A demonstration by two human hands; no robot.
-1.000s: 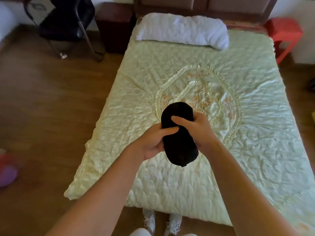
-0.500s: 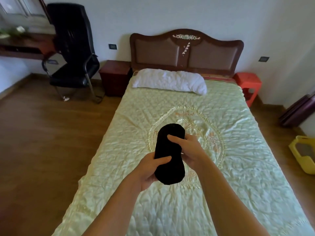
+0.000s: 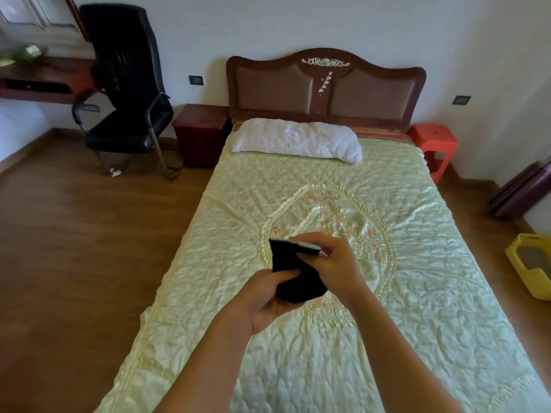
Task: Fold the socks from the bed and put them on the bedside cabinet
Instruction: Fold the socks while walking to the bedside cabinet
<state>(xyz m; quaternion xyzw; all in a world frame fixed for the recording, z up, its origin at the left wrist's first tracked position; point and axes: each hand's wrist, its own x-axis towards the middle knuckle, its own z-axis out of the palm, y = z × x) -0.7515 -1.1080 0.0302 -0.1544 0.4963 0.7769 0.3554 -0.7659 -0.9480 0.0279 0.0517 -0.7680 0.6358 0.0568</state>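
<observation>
Bed under pale green quilted cover, white pillow at headboard end

Both forearms bare, no sleeves; hands w/o gloves.

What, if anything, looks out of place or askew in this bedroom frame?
Little stands out. The pillow lies slightly askew, off toward the left of the headboard, and a small white scrap sits on the floor under the black chair. The black socks are held by both hands, left hand and right hand, above the bedspread.
</observation>
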